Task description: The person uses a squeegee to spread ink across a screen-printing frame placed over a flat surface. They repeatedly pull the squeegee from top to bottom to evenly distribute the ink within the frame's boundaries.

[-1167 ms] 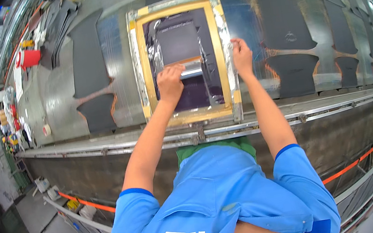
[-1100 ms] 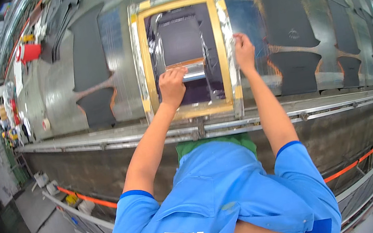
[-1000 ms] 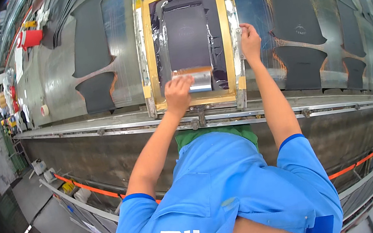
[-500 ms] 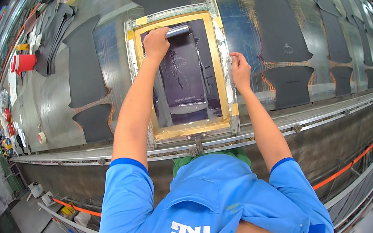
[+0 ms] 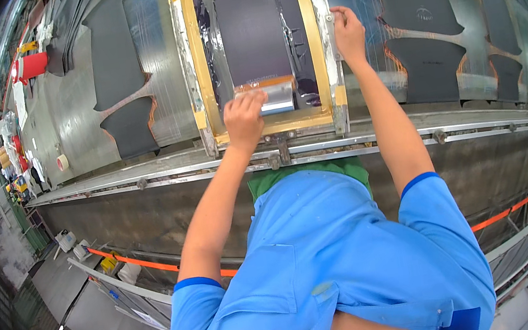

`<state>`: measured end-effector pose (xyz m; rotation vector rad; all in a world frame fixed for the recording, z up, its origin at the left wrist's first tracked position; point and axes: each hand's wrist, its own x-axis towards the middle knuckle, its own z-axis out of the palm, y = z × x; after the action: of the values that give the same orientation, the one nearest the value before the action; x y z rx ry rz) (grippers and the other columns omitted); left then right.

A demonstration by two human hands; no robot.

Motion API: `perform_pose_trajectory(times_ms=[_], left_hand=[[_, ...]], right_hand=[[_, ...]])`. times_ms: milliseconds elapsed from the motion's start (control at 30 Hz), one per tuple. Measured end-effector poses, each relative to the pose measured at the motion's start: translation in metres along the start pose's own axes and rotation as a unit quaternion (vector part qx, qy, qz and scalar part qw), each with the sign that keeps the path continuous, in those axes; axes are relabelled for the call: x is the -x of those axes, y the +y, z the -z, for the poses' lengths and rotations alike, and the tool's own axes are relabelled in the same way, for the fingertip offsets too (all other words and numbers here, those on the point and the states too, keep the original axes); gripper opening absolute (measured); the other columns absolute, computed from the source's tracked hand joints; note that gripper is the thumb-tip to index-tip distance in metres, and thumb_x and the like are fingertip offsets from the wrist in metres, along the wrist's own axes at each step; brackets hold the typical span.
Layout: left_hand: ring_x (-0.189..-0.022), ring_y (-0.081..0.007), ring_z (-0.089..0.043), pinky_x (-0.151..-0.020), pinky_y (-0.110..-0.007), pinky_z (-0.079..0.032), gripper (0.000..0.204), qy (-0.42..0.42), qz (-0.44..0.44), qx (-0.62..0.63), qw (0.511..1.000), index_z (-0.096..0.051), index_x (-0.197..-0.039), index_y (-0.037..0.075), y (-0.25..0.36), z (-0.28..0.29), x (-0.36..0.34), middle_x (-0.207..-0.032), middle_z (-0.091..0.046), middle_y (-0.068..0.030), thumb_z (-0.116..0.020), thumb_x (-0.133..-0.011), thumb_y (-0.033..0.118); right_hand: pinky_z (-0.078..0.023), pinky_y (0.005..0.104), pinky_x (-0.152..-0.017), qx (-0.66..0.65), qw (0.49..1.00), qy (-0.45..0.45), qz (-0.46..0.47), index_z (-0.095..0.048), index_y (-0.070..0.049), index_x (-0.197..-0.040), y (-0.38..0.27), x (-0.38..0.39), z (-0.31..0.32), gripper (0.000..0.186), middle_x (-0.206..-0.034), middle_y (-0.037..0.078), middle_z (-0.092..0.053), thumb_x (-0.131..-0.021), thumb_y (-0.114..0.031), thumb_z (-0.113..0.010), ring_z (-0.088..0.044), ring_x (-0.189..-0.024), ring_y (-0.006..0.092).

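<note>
A screen-printing frame (image 5: 198,73) with yellow tape round its inner border lies on the long table in front of me. My left hand (image 5: 245,119) grips the left end of a squeegee (image 5: 278,98), a silver bar with an orange edge. The squeegee rests across the near part of the dark mesh (image 5: 251,28). Glossy streaks of ink run down both sides of the mesh behind it. At the frame's right side, the curled fingers of my right hand (image 5: 350,36) hold its outer edge; the fingertips are partly hidden.
Dark cut panels (image 5: 117,57) lie to the left, with more printed dark panels (image 5: 426,68) to the right. A red container (image 5: 31,67) and a tape roll (image 5: 62,162) sit at the left. A metal rail (image 5: 211,171) runs along the table's near edge.
My left hand has drawn the squeegee from the far end of the mesh to the near end. My right hand stays at the frame's right edge. The whole view has shifted.
</note>
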<state>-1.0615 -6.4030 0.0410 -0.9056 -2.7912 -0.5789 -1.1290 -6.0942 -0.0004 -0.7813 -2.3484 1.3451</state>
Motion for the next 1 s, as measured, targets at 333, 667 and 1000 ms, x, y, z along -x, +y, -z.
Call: perform_pose_trajectory(times_ms=[333,667,1000], left_hand=[[-0.091,-0.0303,-0.069,-0.08,-0.042,-0.054,0.026,0.05,0.061,0.043,0.996,-0.077,-0.098,0.014,-0.056,-0.013,-0.15,-0.098,-0.075,-0.007,-0.06,-0.082,0.002],[-0.092,-0.0296,-0.07,-0.079,-0.044,-0.055,0.034,-0.034,0.061,-0.081,0.994,-0.077,-0.105,0.021,-0.109,-0.034,-0.273,-0.095,-0.074,-0.0062,-0.063,-0.079,0.006],[-0.096,-0.0191,-0.069,-0.081,-0.04,-0.048,0.035,-0.004,0.008,0.02,1.0,-0.073,-0.097,0.017,-0.032,-0.007,-0.054,-0.099,-0.075,0.0021,-0.061,-0.073,-0.005]], right_hand=[[-0.045,0.0425,-0.06,-0.005,0.999,0.0,-0.032,-0.071,-0.01,-0.108,-0.012,0.001,0.007,0.02,-0.063,0.015,-0.061,-0.099,-0.016,-0.054,-0.062,-0.059,0.0288],[-0.045,0.044,-0.061,0.0,0.998,-0.017,-0.061,-0.069,-0.01,-0.108,-0.018,0.004,0.011,0.02,-0.063,0.016,-0.06,-0.099,-0.016,-0.053,-0.061,-0.059,0.0307],[-0.049,0.0394,-0.068,-0.025,0.999,0.023,0.028,-0.071,-0.011,-0.108,0.001,-0.002,-0.005,0.021,-0.076,0.015,-0.068,-0.098,-0.019,-0.055,-0.064,-0.066,0.0261]])
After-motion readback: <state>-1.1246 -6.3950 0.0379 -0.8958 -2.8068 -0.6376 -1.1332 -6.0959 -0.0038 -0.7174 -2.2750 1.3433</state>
